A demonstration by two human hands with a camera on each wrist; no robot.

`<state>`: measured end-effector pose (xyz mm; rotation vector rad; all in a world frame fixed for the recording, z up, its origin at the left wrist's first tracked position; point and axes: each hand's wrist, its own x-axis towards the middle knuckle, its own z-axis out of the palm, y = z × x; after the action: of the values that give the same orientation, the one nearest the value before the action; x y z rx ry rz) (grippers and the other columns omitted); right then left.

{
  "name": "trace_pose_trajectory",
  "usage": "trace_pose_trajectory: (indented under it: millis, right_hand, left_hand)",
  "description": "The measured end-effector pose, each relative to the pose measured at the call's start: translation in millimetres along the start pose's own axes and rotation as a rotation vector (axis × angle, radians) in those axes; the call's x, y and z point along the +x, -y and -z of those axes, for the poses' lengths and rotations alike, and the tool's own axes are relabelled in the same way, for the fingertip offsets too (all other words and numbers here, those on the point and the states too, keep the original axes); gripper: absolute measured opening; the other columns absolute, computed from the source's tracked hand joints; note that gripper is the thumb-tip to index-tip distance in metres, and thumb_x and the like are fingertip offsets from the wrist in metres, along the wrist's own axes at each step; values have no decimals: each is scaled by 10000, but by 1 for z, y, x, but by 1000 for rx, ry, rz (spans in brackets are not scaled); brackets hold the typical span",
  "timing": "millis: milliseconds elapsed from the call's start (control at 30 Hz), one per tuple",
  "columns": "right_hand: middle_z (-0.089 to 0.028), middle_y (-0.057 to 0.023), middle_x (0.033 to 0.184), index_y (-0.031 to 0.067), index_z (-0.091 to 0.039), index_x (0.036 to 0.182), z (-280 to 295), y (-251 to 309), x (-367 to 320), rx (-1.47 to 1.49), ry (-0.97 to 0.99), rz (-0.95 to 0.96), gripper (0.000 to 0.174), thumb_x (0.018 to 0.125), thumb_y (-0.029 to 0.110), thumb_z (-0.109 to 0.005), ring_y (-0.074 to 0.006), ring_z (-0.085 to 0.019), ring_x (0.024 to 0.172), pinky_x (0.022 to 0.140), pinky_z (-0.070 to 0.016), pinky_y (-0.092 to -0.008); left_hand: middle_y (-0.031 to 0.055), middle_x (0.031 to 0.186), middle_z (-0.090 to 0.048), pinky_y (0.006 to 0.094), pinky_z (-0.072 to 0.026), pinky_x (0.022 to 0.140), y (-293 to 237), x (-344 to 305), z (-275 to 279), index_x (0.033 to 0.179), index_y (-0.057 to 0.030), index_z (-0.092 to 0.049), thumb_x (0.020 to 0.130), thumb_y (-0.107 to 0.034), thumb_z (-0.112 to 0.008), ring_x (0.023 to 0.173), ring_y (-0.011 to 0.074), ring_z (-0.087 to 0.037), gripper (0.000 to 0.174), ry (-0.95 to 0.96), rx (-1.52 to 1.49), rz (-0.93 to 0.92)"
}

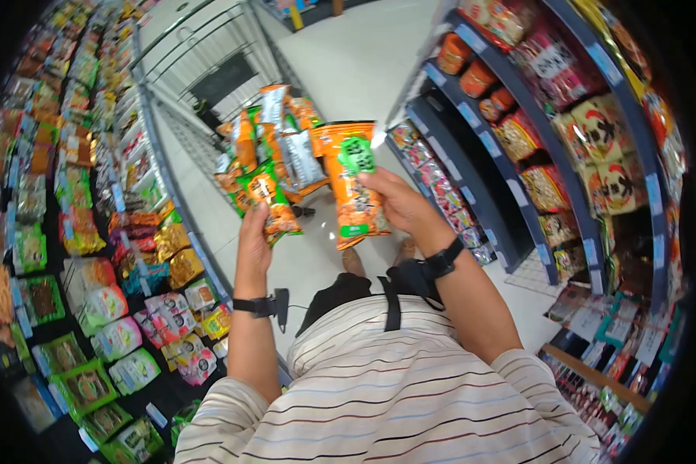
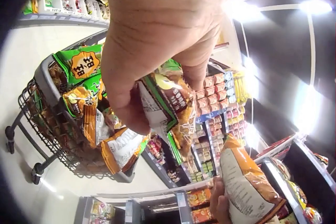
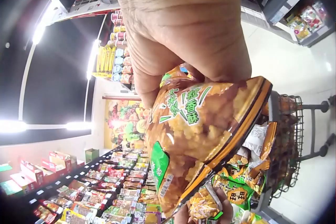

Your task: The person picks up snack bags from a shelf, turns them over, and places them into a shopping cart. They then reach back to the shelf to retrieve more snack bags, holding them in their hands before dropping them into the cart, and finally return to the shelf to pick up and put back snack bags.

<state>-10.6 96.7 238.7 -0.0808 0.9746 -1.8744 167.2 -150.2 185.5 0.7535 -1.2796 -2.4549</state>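
In the head view my left hand (image 1: 253,241) grips a small green and orange snack bag (image 1: 267,192) by its lower part, thumb on the front. The same small bag (image 2: 170,98) shows between thumb and fingers in the left wrist view. My right hand (image 1: 402,203) holds a larger orange snack bag (image 1: 349,174) upright by its right side, its printed front with a green label facing me. Close up in the right wrist view, this large bag (image 3: 199,119) looks puffed and glossy. Both bags are held in the air side by side, near the cart's pile.
A wire shopping cart (image 1: 201,54) stands ahead, with a heap of orange and green snack bags (image 1: 267,139) in it. Shelves of packaged snacks (image 1: 151,325) line the left side. Dark shelving (image 1: 510,166) with bagged goods rises on the right. Pale tiled floor (image 1: 348,66) runs between.
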Motion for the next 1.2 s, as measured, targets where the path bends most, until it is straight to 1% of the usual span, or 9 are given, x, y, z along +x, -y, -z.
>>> trace_pose_trajectory:
  millis: [200,500,733,833,867,967,1067,1167,1200]
  right_hand:
    - [-666,-107,1255,8,-506,1397,5,4,-2,-12,-65,19,473,1005,220,-666,-199,-686,1115,985,-558,-370]
    - [-660,-94,1277,19,-519,1392,23,4,-1,-2,-116,46,436,1010,187,-648,-199,-672,1152,1004,-545,-367]
    - [-640,-88,1319,13,-496,1419,22,7,6,-15,-112,15,474,1003,171,-658,-190,-637,1214,1053,-513,-364]
    - [-630,-84,1337,16,-491,1431,21,10,7,-13,-118,20,490,996,159,-668,-185,-625,1232,1073,-498,-360]
    - [-629,-83,1339,18,-492,1432,19,12,6,-11,-119,29,491,995,156,-670,-183,-624,1234,1075,-496,-360]
    - [-628,-82,1339,22,-492,1433,21,14,4,-9,-126,27,493,993,149,-675,-178,-619,1240,1078,-494,-361]
    - [-630,-82,1337,21,-489,1435,30,13,5,-11,-117,32,496,994,153,-675,-174,-620,1240,1075,-498,-360]
    - [-632,-79,1335,18,-484,1440,34,13,5,-1,-107,36,501,997,157,-672,-173,-626,1231,1068,-503,-357]
    - [-632,-78,1335,18,-483,1443,34,14,4,4,-105,35,503,997,158,-671,-173,-628,1228,1066,-505,-356]
  left_hand:
    - [110,1240,-647,323,-516,961,11,11,25,1383,39,-501,997,-270,-694,1101,162,-644,531,-193,72,-46]
    - [149,1219,-637,291,-510,910,17,30,57,1449,94,-420,921,-357,-777,1059,187,-633,781,-504,405,-82]
    - [187,1208,-663,309,-565,853,31,64,53,1404,81,-479,912,-312,-782,1018,208,-680,699,-467,651,-243]
    - [187,1199,-671,348,-564,887,32,70,43,1383,75,-503,900,-297,-789,1056,227,-676,673,-439,581,-243]
    - [199,1215,-670,392,-546,936,43,81,56,1371,72,-514,893,-263,-785,1085,288,-678,643,-470,751,-300]
    - [214,1241,-650,435,-498,1007,60,97,75,1372,57,-520,895,-224,-761,1155,364,-634,604,-434,856,-363]
    - [229,1269,-614,452,-467,1038,52,83,66,1364,42,-531,896,-190,-740,1199,400,-581,562,-546,1165,-358]
    - [231,1245,-604,413,-537,974,48,76,65,1344,48,-542,900,-155,-746,1132,354,-631,529,-628,1317,-387]
    - [229,1260,-598,430,-509,1001,47,74,66,1348,45,-540,900,-169,-745,1158,369,-607,537,-615,1262,-364]
